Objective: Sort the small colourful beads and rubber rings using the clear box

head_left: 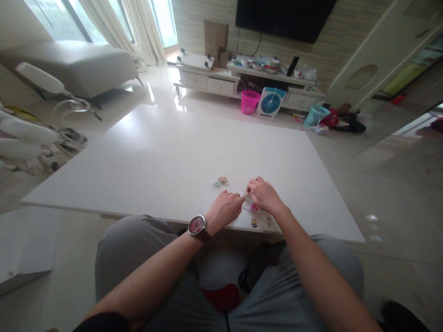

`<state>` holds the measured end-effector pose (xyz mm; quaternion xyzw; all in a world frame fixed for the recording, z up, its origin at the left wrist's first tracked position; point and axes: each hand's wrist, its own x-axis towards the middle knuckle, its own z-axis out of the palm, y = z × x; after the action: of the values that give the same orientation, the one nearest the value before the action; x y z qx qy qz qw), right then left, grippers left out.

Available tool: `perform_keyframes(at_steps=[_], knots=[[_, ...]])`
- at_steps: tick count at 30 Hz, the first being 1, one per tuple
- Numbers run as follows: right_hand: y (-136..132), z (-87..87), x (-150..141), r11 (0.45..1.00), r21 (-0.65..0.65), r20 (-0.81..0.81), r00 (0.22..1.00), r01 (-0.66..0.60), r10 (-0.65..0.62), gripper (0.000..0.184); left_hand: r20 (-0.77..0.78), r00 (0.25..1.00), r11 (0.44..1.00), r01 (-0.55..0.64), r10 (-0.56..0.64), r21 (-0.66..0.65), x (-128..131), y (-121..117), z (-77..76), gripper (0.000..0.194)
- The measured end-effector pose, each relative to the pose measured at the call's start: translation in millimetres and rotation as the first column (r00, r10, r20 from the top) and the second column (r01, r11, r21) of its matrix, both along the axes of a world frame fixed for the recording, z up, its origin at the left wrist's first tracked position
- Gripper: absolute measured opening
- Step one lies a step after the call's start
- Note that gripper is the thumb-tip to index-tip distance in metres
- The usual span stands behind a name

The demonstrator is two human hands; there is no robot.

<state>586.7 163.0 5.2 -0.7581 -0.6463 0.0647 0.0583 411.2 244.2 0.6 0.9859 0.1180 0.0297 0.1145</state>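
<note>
While the right hand (264,195) pinches something tiny (247,195) near the worktop edge (332,233), keep the box (247,207) still; left hand (225,210) hold unclear.

Red-faced wristwatch (197,224), grey trousers (133,244)

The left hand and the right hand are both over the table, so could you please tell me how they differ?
The left hand has a watch at its wrist; the right hand has none. The right hand reaches farther from the near edge of the table than the left hand. Both are ungloved, with fingertips close together.
</note>
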Motion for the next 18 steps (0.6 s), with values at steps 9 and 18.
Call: perform_keyframes(at_steps=[9,18], knots=[[-3.2,5.9,-4.0,0.991,0.116,-0.150,0.987,0.066,-0.048,0.018,0.060,0.998,0.998,0.014,-0.018,0.057,-0.1,-0.7,3.2,0.016],[-4.2,9.2,-9.2,0.978,0.198,-0.387,0.922,0.057,0.025,0.014,0.093,0.995,0.997,0.023,-0.031,0.080,-1.1,-2.0,3.3,0.019]])
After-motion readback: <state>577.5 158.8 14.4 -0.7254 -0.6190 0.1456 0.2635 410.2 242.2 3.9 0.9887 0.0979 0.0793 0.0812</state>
